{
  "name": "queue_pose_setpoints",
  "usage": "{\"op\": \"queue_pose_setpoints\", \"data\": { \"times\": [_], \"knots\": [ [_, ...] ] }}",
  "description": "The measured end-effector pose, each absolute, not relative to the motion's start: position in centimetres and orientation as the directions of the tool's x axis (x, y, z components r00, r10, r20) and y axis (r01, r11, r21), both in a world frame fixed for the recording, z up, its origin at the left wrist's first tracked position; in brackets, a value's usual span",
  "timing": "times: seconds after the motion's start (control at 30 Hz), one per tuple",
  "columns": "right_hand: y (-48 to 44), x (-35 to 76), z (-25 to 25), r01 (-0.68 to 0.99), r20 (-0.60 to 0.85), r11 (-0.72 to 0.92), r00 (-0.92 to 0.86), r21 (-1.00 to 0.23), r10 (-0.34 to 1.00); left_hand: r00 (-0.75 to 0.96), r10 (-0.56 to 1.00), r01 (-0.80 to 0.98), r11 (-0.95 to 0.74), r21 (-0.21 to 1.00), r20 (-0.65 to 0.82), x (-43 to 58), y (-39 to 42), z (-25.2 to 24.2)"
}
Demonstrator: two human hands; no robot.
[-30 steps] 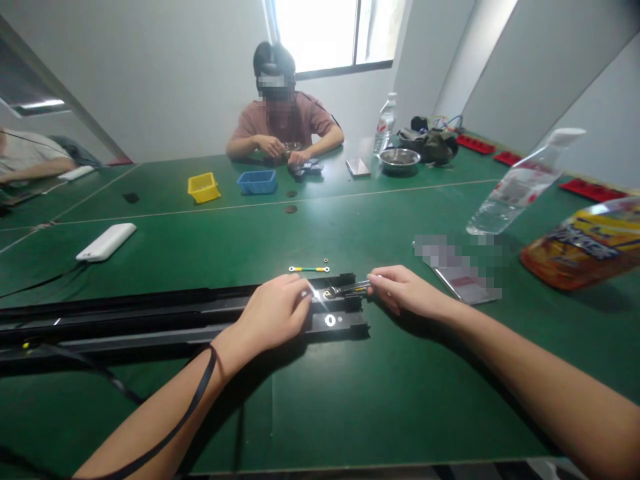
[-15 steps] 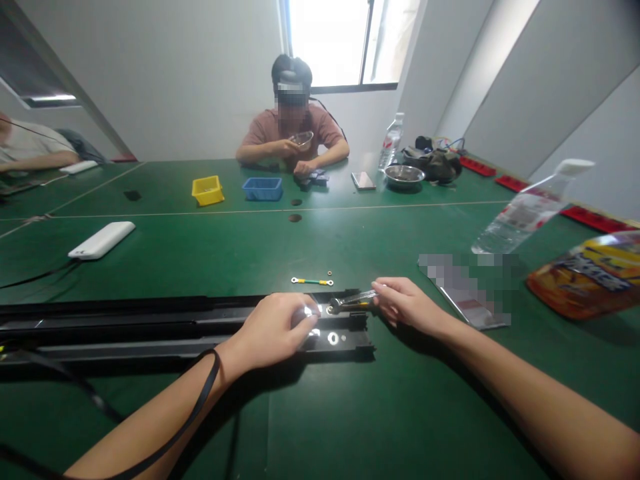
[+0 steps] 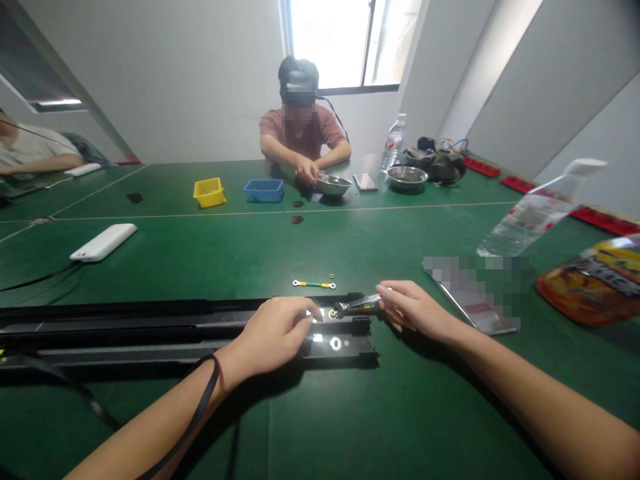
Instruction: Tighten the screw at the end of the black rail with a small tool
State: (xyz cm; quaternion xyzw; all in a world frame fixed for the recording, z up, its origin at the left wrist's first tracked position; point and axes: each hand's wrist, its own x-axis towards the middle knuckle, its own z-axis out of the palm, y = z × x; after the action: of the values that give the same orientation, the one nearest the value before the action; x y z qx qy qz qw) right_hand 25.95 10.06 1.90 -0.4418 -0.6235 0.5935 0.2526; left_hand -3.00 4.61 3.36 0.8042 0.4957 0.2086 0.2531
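Observation:
My right hand [image 3: 407, 303] pinches the handle of a small metal wrench [image 3: 361, 303]. The wrench's head sits at a nut [image 3: 333, 313] on the far one of two long black metal rails [image 3: 165, 328]. Close to the rails' right end lies my left hand [image 3: 275, 333], its fingers curled over the far rail; the fingertips are partly hidden. A pale ring-shaped spot [image 3: 335, 344] shows on the near rail. Just beyond the rails are a short green-and-yellow wire [image 3: 314, 285] with ring terminals and a small brass-coloured ring [image 3: 332, 276].
A phone-like flat object [image 3: 467, 300], a water bottle [image 3: 540, 207] and an orange snack bag [image 3: 593, 280] lie to the right. A white power bank [image 3: 104, 243] lies left. Yellow [image 3: 209, 193] and blue bins [image 3: 264, 191] stand farther back. Opposite, a person holds a metal bowl [image 3: 334, 185].
Both my hands and the wrench stay in nearly the same place; the view shifts slightly. Across the table, the person has lowered a bowl to the tabletop.

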Motion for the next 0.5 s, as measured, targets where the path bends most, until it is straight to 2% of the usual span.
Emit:
{"op": "queue_pose_setpoints", "data": {
  "times": [0.5],
  "knots": [
    [9.86, 25.78, 1.70, 0.230, -0.192, -0.083, -0.506, -0.970, 0.841, 0.415, 0.906, 0.696, -0.372, 0.615, 0.078, -2.98, 4.60, 3.43]
  ]
}}
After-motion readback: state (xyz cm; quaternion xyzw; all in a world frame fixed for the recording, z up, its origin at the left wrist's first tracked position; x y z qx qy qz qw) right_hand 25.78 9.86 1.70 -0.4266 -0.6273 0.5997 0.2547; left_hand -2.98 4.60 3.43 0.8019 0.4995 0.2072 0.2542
